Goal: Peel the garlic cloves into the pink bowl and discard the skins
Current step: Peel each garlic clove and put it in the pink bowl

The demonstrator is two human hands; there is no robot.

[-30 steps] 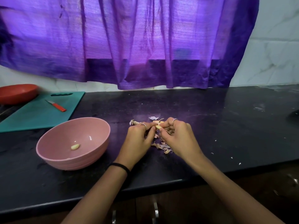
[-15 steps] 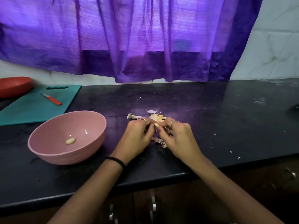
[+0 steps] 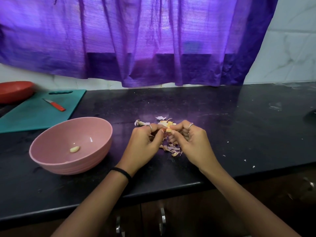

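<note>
Nearby, a pink bowl (image 3: 71,146) holding one peeled clove (image 3: 74,149) sits left of the hands on the black counter (image 3: 239,134); a teal cutting board (image 3: 39,112) with a red-handled knife (image 3: 54,105) lies farther left. Left hand (image 3: 143,142) and right hand (image 3: 191,142) pinch a garlic clove (image 3: 168,130) between their fingertips above loose skins (image 3: 171,148). Compared with a second ago, the grip is unchanged; only the view has shifted.

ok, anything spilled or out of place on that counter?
Only peeling mess: garlic skins lie loose on the black counter under both hands, with small white flecks scattered to the right near the edge. The pink bowl sits upright with one peeled clove. Nothing looks damaged.
</note>
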